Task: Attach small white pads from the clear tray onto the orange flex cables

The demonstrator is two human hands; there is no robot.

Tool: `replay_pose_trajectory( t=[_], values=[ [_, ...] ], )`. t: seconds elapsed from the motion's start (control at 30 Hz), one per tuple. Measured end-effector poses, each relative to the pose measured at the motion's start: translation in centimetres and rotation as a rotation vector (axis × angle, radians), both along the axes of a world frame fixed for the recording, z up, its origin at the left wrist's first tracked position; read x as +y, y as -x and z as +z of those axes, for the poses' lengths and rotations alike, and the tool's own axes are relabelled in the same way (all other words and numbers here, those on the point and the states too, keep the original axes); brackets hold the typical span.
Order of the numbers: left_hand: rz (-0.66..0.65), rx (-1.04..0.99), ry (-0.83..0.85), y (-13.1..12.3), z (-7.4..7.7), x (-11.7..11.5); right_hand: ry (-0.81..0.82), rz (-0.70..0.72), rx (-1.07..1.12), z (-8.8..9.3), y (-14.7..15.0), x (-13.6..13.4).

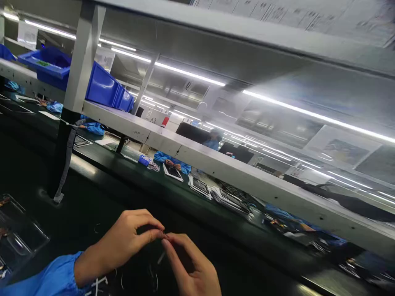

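I see left hand and right hand, each pinched closed on a tiny reddish piece midway between them above the bench, long axis unreadable.

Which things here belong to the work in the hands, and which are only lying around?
Apparently in the work:
tiny reddish piece between the bare left hand and bare right hand

Probably just lying around:
clear plastic tray
thin white strips, lower left
blue plastic bins on the long white shelf
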State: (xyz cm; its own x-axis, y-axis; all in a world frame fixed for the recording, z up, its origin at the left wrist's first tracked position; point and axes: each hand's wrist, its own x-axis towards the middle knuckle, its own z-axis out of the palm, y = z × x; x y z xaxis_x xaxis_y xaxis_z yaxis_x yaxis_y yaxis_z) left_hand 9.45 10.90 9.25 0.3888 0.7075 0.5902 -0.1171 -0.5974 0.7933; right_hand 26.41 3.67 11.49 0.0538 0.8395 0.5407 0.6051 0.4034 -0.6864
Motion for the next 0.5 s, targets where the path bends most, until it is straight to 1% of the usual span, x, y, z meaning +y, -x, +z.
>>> replay_pose_trajectory(
  t=[0.07,0.13,0.2,0.33,0.5],
  values=[
    [-0.006,0.014,-0.047,0.3,0.0,0.0,0.061,0.014,-0.027,0.3,0.2,-0.3],
    [-0.005,0.022,-0.100,0.3,-0.1,-0.1,0.077,0.005,-0.038,0.4,0.3,-0.4],
    [0.040,0.008,-0.123,0.1,-0.4,-0.1,0.050,-0.031,-0.026,0.4,0.4,-0.3],
    [0.184,-0.056,-0.161,-0.4,-0.9,-0.3,-0.024,-0.113,0.025,0.3,0.7,0.1],
    [0.231,-0.069,-0.255,-0.7,-1.2,-0.5,-0.005,-0.103,0.039,0.2,1.1,0.2]
  ],
)
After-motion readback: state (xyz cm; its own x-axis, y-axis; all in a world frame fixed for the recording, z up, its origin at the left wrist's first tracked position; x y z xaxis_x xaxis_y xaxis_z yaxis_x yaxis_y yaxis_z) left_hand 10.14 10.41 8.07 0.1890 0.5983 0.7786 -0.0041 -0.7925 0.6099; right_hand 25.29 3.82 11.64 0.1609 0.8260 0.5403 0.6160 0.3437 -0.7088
